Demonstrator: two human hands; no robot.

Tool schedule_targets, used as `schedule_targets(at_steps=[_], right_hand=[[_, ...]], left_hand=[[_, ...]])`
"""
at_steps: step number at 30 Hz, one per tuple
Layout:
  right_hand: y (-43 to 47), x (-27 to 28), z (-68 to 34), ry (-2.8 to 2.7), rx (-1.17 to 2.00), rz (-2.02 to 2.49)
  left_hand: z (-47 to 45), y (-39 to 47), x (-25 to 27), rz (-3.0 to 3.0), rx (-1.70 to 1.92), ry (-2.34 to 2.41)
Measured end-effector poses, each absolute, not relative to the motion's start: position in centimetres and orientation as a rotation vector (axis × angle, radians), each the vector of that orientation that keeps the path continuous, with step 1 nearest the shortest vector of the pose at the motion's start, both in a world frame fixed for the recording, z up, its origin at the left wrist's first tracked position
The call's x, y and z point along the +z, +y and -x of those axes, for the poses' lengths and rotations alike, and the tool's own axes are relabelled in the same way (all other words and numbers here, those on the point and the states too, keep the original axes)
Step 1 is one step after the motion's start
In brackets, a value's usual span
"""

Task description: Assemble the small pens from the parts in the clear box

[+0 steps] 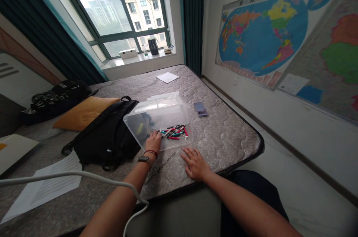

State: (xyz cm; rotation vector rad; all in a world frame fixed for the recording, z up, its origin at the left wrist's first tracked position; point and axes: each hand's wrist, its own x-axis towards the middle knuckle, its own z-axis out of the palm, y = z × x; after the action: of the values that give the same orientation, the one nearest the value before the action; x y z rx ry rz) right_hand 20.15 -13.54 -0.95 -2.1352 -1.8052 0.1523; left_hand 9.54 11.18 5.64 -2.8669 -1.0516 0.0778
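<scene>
Clear plastic rectangular bin [156, 117] tilted on side on grey quilted mattress [223, 136], open mouth toward near right. Inside, on lower wall: heap of small red, teal and black pen-like sticks [175, 132]. Left hand [153, 142] reaches into bin at heap's left edge, fingertips curled down, grip on sticks cannot tell. Right hand [195, 163] flat on mattress, fingers spread, holding nothing, just near of bin. Black backpack [109, 136] left, touching bin.

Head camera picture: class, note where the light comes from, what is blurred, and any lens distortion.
Head view: daylight enters through the window, which looks washed out; the small card on the mattress is blurred to pixels; wide-angle bending curves the wall map and the mattress edge; the left hand and right hand stay sharp.
</scene>
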Motion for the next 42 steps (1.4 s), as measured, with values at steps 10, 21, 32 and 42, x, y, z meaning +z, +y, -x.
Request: schedule_targets(at_steps=[10, 21, 32, 42], right_hand=[[-13.5, -1.2, -20.1, -1.799, 0.141, 2.136], [-13.6, -0.9, -20.1, -1.788, 0.156, 2.134], [-13.6, -0.9, -20.1, -1.777, 0.169, 2.127], [-13.6, -0.9, -20.1, -1.774, 0.184, 2.118]], left_hand=[[-8.5, 12.6, 5.5, 2.897, 0.243, -1.017], [-8.3, 12.8, 5.1, 2.885, 0.241, -0.814], [-7.3, 11.7, 4.0, 2.986, -0.097, -0.667], [-9.5, 9.2, 2.9, 3.365, -0.577, -0.616]])
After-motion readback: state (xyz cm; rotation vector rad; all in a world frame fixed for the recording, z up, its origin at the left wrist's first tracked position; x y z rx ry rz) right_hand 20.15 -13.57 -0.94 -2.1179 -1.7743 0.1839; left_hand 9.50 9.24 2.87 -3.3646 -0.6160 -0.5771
